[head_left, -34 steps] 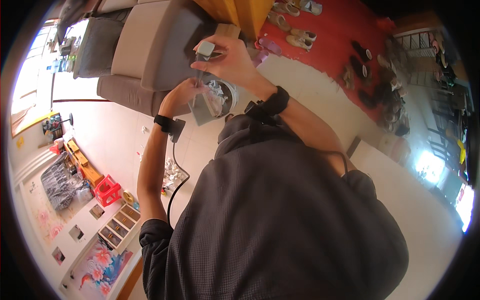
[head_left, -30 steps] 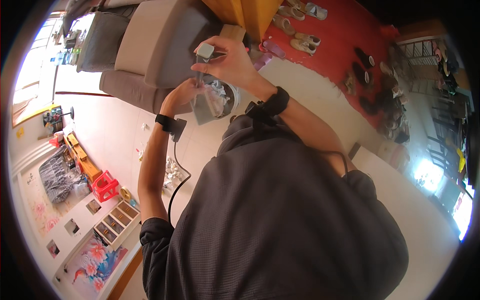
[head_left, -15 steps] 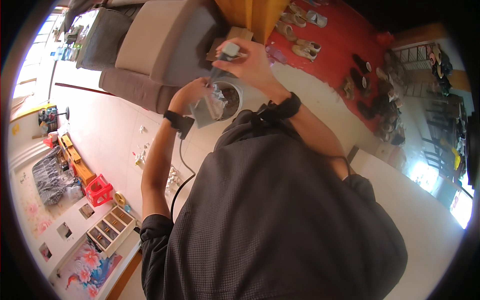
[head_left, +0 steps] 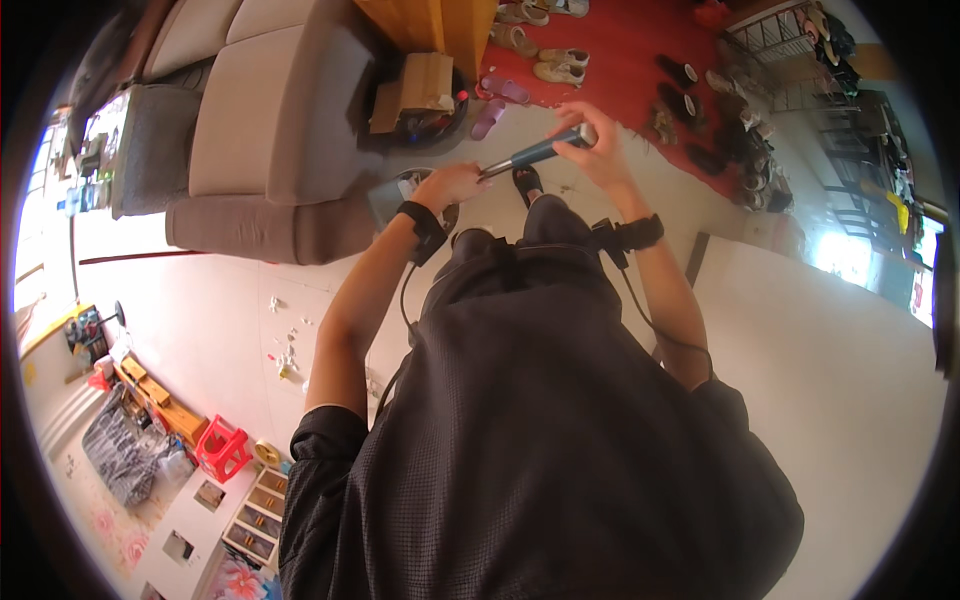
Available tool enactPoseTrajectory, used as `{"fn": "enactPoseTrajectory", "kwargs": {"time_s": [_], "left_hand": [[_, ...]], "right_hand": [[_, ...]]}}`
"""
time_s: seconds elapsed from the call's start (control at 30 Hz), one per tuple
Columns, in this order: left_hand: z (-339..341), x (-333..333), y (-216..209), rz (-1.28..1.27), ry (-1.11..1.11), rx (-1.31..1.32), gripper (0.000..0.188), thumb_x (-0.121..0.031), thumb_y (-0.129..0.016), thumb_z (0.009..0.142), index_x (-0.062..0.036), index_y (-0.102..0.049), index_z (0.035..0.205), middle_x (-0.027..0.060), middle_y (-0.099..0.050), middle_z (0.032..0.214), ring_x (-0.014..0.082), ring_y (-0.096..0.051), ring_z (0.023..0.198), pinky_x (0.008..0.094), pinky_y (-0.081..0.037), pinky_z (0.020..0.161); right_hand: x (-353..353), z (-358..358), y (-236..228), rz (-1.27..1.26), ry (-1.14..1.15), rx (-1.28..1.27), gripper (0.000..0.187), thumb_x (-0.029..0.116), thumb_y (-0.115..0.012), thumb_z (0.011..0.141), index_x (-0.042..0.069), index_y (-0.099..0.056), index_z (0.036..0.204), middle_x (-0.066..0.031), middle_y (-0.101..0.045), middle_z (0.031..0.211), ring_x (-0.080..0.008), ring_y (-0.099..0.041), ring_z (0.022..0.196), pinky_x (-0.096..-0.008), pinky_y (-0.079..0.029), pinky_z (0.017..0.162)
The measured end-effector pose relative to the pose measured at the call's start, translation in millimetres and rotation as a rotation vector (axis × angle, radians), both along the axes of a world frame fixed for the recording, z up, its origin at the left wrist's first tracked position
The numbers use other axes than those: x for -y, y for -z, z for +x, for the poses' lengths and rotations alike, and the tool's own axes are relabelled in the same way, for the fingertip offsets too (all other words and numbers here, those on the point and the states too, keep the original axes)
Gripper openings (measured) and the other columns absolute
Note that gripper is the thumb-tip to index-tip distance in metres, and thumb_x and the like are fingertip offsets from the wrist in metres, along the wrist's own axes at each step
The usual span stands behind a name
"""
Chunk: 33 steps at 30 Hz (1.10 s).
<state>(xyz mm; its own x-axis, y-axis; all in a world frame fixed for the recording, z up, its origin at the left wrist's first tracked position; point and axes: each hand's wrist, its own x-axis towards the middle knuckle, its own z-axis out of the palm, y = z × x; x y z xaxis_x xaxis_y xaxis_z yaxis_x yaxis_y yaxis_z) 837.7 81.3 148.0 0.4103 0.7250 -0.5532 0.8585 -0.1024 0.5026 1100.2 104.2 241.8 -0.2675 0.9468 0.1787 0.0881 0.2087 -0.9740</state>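
Observation:
My right hand [head_left: 597, 150] is closed round the upper end of a long-handled pole [head_left: 540, 153] with a dark blue-grey grip and a metal shaft. Lower down, my left hand [head_left: 452, 186] wraps the shaft. The pole slants from upper right to lower left. Just past my left hand is a grey, flat panel [head_left: 386, 204]; my hand hides whether it joins the pole. A round bin [head_left: 414, 174] with pale litter is partly covered by my left hand and wrist.
A brown sofa [head_left: 245, 125] stands at the left, with a cardboard box [head_left: 426, 82] beyond it. Purple slippers [head_left: 488, 118] and several shoes lie around a red mat [head_left: 625, 60]. White scraps [head_left: 288, 355] litter the floor; a red stool [head_left: 222, 448] stands farther left.
The pole has tilted over, its grip end swinging right. My right hand has moved right, away from the left, which has moved right too. More of the bin is now covered.

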Motion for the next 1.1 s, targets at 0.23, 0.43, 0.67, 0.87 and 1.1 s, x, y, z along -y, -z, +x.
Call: {"fn": "enactPoseTrajectory", "kwargs": {"time_s": [0.23,0.43,0.67,0.87,1.1], "left_hand": [[37.0,-17.0,59.8,0.013,0.105,-0.056,0.052,-0.050,-0.050,0.091,-0.0019,-0.060,0.107,0.0239,-0.064,0.102,0.0401,-0.059,0.100,0.0459,-0.046,0.083],[45.1,-7.5,97.3,-0.136,0.082,0.055,0.055,-0.052,-0.050,0.090,-0.0031,-0.060,0.111,0.0226,-0.065,0.102,0.0378,-0.061,0.098,0.0452,-0.047,0.083],[56.4,-5.4,100.8,-0.264,0.047,-0.066,0.050,-0.051,-0.047,0.092,-0.0081,-0.061,0.113,0.0193,-0.067,0.097,0.0364,-0.064,0.091,0.0434,-0.049,0.078],[73.8,8.5,84.3,-0.261,-0.077,-0.107,0.051,-0.051,-0.050,0.090,-0.0050,-0.062,0.108,0.0189,-0.066,0.106,0.0362,-0.062,0.100,0.0461,-0.047,0.087],[73.6,23.6,73.6,-0.102,-0.196,-0.062,0.042,-0.045,-0.054,0.089,-0.0054,-0.066,0.098,0.0179,-0.068,0.093,0.0366,-0.064,0.088,0.0473,-0.050,0.076]], "right_hand": [[-25.4,54.8,31.5,-0.472,-0.170,0.207,0.018,0.011,-0.066,0.076,0.002,-0.070,0.091,-0.0045,-0.067,0.085,-0.0120,-0.064,0.079,-0.0245,-0.054,0.067],[-38.0,80.3,57.8,-0.676,-0.264,0.171,0.023,0.016,-0.069,0.083,-0.002,-0.070,0.098,-0.0089,-0.069,0.085,-0.0149,-0.067,0.075,-0.0257,-0.056,0.063],[-54.4,97.4,91.0,-0.669,-0.441,0.159,0.024,0.014,-0.070,0.083,-0.002,-0.071,0.100,-0.0094,-0.070,0.083,-0.0128,-0.066,0.072,-0.0254,-0.055,0.064],[-58.5,109.6,98.3,-0.690,-0.545,0.133,0.021,0.010,-0.069,0.082,-0.002,-0.070,0.099,-0.0080,-0.069,0.083,-0.0131,-0.064,0.071,-0.0252,-0.054,0.071],[-65.5,107.7,101.1,-0.736,-0.625,0.058,0.022,0.006,-0.065,0.083,-0.004,-0.068,0.102,-0.0084,-0.064,0.091,-0.0161,-0.064,0.078,-0.0283,-0.053,0.077]]}}
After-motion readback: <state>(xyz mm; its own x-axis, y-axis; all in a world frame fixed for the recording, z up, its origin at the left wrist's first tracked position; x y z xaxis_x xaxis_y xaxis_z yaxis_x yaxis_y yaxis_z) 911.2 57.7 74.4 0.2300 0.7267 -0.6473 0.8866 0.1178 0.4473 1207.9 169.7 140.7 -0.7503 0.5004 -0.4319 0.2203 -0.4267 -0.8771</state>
